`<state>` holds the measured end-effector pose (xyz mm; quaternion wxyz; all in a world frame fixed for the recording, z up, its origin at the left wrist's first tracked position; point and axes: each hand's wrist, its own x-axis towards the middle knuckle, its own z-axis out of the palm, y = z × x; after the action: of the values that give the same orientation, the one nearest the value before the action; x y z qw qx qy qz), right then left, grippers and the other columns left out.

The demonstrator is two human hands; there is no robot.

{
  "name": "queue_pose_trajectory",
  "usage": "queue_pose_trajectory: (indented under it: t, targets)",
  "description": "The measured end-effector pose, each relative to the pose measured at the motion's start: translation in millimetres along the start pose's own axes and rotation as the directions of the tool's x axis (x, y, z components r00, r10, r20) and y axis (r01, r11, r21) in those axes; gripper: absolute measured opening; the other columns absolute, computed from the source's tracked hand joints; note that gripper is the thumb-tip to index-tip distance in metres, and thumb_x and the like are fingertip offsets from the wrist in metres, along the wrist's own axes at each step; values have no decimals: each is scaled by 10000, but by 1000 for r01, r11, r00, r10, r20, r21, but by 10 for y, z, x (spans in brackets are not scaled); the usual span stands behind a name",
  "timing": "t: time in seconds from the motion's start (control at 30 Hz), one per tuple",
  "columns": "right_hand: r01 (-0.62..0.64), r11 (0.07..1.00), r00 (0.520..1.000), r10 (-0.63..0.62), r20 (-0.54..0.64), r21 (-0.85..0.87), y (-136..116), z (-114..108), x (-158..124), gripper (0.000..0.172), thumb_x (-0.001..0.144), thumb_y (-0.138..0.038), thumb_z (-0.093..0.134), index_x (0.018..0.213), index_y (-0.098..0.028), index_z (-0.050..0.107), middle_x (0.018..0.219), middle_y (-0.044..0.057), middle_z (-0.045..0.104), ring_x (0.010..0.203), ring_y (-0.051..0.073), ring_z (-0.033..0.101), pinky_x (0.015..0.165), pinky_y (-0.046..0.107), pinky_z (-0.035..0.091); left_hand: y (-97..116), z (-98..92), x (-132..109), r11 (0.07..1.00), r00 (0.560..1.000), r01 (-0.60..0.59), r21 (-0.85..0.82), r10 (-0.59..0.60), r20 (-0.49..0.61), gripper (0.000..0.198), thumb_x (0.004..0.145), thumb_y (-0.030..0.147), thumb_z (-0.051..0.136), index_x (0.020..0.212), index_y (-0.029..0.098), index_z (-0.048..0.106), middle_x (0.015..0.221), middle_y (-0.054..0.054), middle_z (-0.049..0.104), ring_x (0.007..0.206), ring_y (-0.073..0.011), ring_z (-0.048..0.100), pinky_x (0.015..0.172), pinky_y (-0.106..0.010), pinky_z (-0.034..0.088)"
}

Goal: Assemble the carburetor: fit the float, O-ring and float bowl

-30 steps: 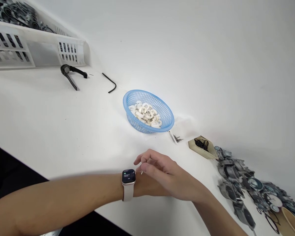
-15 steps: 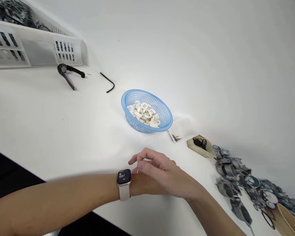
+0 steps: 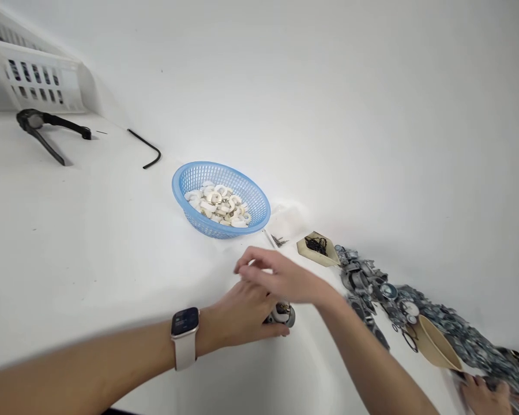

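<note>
Grey metal part (image 3: pixel 282 313) is held by the left hand (image 3: pixel 247 311) at the white table (image 3: pixel 108 248); the right hand (image 3: pixel 277 275) curls above, contents indiscernible; a blue basket (image 3: pixel 211 229) of white rings (image 3: pixel 219 205) stands beyond.

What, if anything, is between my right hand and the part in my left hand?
Your left hand is: its back lies beneath your right hand and hides some of the part. The part's exposed end has nothing visible over it.
</note>
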<state>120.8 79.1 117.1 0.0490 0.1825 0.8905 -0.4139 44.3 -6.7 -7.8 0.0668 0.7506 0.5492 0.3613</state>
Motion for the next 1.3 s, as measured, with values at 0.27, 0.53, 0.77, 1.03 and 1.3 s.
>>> queue_pose_trajectory:
  t: [0.27,0.53,0.77,1.03,1.3]
  targets:
    - [-411,778,890,230,-393,-476,963,-1067,44,227,1024,-281,439,1085,-170,627,1085,142,704,953,262,654,812,399,497,17,-55,78,995,989,-78,64,69,129,453,892,598,657,1063,183,588,995,-51,658,891,-252,646,780,-377,505]
    - [-390,669,921,263,-288,-633,1450,-793,452,269,992,-362,616,1183,-175,645,1221,83,649,1061,220,645,925,441,549,11,-28,59,994,991,-83,67,75,113,467,884,610,661,1071,188,584,999,-48,652,901,-253,641,774,-375,484]
    - [-410,708,911,288,-295,-575,1664,-794,663,300,991,-351,622,1234,-175,623,1245,90,638,1049,221,653,898,432,568,9,-30,62,993,991,-93,68,85,102,467,872,614,674,1046,189,583,985,-48,652,876,-252,643,760,-371,484]
    - [-307,925,880,186,-437,-224,1463,-868,300,159,935,-299,669,1029,-174,696,1060,60,713,958,201,669,918,397,536,13,-50,58,996,989,-78,42,73,125,456,884,593,669,1092,195,591,988,-47,652,901,-257,640,770,-381,487]
    - [-33,941,868,194,-457,337,1309,-141,-694,237,811,-386,762,941,-199,696,878,50,743,839,204,698,815,368,566,36,-67,61,996,989,22,-81,-10,145,485,829,524,730,1183,236,566,1091,-46,629,949,-268,628,813,-401,502]
